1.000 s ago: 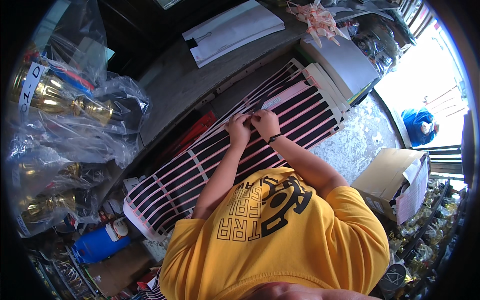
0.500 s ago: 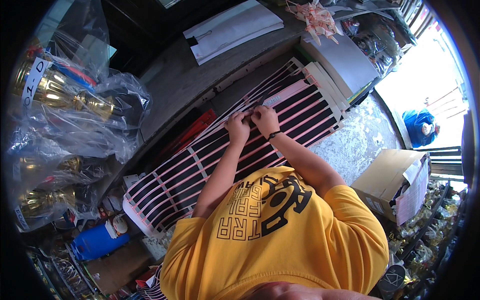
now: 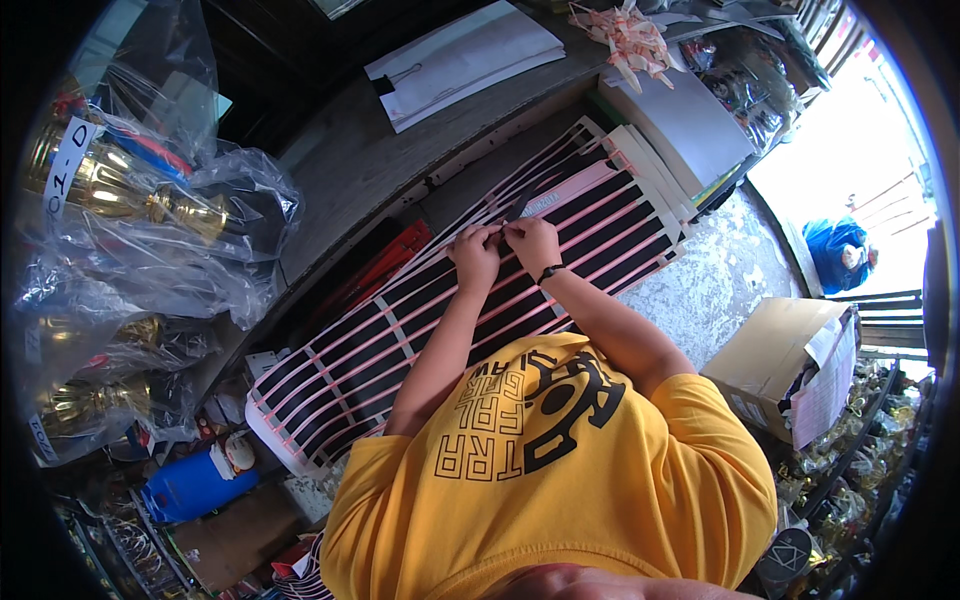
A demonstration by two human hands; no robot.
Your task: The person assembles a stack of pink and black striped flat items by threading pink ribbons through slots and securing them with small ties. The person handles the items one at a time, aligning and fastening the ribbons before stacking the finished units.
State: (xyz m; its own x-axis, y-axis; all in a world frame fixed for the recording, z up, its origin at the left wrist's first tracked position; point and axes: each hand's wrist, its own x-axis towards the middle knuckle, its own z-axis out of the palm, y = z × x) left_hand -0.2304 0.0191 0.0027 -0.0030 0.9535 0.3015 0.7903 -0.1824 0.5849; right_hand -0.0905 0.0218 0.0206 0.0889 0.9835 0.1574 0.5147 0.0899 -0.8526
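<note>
My left hand [image 3: 475,255] and my right hand [image 3: 532,247] meet above a large sheet [image 3: 390,330] of black bands divided by pink and pale strips. Both are closed, fingertips pinched almost together near the sheet's far edge. What lies between the fingers is too small to make out. Just beyond my right fingertips a narrow, dark, pointed piece [image 3: 517,207] sticks up; whether I grip it cannot be told. A pale printed label strip [image 3: 570,192] runs beside it. The sheet slants across a low surface, and my forearms reach over it.
A grey ledge [image 3: 330,190] bears clipped papers [image 3: 460,62] and a bundle of pinkish strips [image 3: 625,45]. Bagged gold trophies [image 3: 110,180] stand at left, above a blue container [image 3: 200,482]. An open cardboard box [image 3: 775,365] sits at right. More white sheets [image 3: 690,125] lie stacked far right.
My fingertips have shifted slightly at the same spot. The dark pointed piece beyond my right fingers now shows more plainly. The sheet stays in place.
</note>
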